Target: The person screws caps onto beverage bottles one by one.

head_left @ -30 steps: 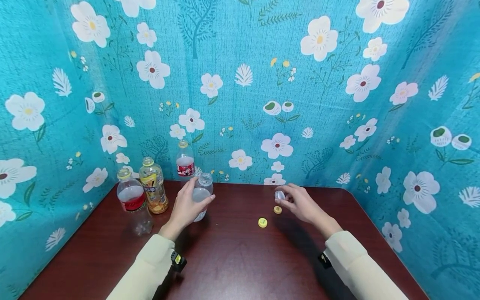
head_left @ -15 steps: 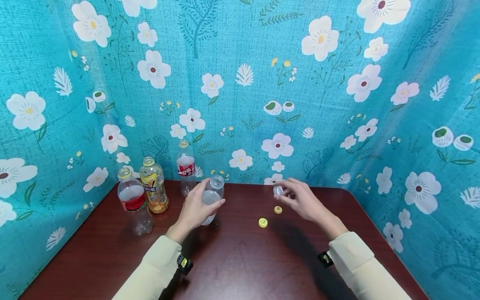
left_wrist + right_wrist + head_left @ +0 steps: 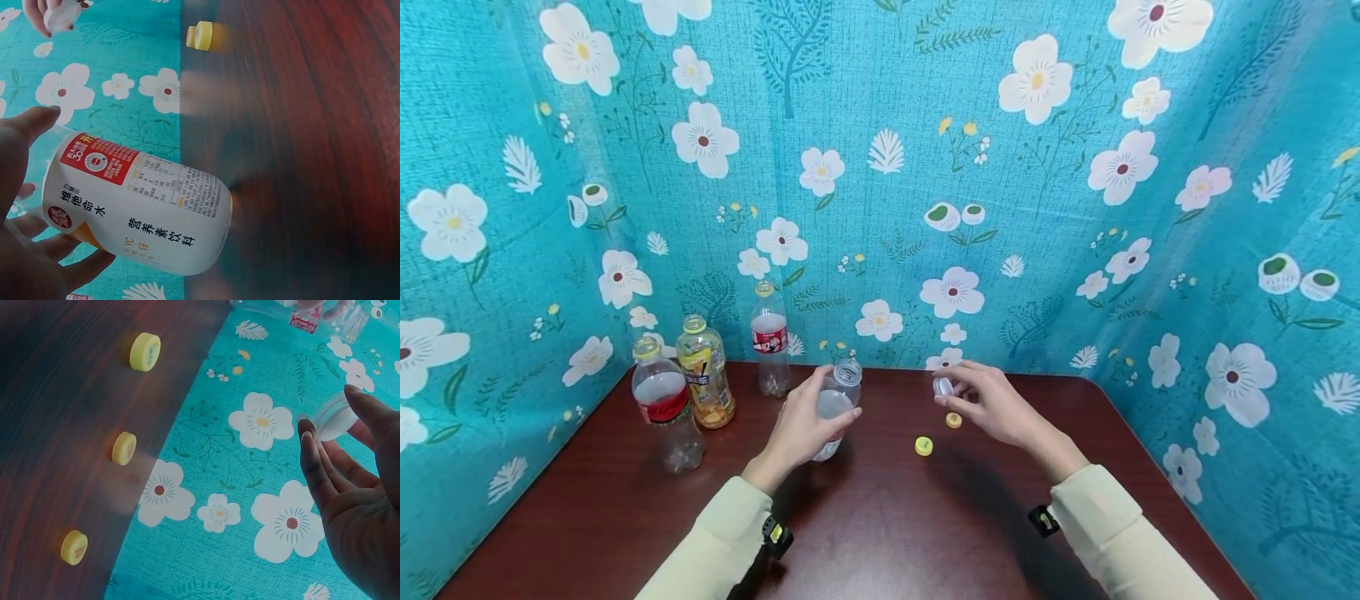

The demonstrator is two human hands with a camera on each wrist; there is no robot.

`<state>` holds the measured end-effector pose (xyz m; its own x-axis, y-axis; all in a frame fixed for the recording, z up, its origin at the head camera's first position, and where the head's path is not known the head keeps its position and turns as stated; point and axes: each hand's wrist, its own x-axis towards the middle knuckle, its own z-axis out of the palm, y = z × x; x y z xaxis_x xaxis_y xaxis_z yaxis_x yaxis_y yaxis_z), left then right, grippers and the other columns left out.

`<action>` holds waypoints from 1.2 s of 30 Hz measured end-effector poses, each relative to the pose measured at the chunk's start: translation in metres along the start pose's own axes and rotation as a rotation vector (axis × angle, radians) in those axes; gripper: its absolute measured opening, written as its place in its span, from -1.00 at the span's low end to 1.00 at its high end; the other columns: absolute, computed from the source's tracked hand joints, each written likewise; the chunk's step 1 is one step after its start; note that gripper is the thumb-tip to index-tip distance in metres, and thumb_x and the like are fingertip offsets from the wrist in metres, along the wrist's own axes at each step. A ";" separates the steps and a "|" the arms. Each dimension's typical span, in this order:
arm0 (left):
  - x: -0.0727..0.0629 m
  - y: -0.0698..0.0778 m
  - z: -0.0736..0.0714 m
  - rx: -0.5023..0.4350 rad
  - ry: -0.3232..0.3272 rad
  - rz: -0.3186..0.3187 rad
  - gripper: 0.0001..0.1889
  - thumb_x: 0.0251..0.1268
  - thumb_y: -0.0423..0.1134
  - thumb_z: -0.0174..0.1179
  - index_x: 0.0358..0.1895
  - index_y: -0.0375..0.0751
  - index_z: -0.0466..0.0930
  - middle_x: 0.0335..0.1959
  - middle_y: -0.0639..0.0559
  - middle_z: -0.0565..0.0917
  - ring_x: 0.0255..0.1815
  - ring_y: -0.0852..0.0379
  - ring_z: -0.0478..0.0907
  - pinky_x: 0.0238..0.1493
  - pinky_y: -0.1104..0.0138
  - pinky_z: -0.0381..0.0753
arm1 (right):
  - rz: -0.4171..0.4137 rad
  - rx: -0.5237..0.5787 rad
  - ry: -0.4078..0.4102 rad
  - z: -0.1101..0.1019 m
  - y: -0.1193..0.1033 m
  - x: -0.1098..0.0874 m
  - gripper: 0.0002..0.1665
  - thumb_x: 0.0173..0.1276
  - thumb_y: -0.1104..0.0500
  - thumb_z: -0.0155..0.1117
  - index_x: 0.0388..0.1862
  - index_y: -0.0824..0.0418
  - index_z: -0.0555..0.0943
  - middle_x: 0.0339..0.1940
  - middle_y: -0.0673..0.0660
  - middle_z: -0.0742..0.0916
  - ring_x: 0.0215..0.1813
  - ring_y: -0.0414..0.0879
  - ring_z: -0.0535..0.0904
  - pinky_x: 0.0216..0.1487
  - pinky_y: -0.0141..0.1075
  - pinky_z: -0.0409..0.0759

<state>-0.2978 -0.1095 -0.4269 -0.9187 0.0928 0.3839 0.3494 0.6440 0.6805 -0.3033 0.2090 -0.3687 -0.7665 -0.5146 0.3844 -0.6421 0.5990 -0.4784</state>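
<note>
In the head view my left hand (image 3: 797, 427) grips a clear bottle (image 3: 835, 407) round its upper part, its wide mouth uncapped and leaning a little to the right. The left wrist view shows its white label with a red panel (image 3: 100, 158), and its base is close over the table. To the right, the thumb and fingers of my right hand (image 3: 1000, 408) pinch a whitish translucent cap (image 3: 335, 417) by its edge. That cap is apart from the bottle mouth. Yellow caps (image 3: 924, 446) lie on the table beneath and between the hands; the right wrist view shows three.
On the left of the dark red table (image 3: 880, 517) stand uncapped bottles: one with a red label (image 3: 666, 407), one with amber liquid (image 3: 707, 379), and another red-labelled bottle (image 3: 770, 337) at the back edge. A blue flowered cloth (image 3: 880, 208) encloses the back and sides.
My left hand has carried the bottle to the right, away from the other bottles. My right hand has come slightly left with the whitish cap, so the two are closer together.
</note>
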 end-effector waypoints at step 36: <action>-0.006 0.019 0.025 -0.202 -0.133 0.076 -0.25 0.15 0.03 0.53 0.37 -0.04 0.39 0.17 -0.01 0.60 0.01 0.07 0.58 -0.11 0.24 0.69 | -0.062 0.041 -0.064 0.006 -0.043 0.027 -0.56 0.37 0.08 0.46 0.15 0.25 0.68 -0.13 -0.01 0.71 -0.13 -0.18 0.70 -0.03 -0.12 0.73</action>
<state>-0.2906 -0.0790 -0.4322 -0.8997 0.2432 0.3625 0.4362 0.4679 0.7686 -0.2964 0.1656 -0.3430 -0.7219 -0.5885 0.3640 -0.6860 0.5400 -0.4876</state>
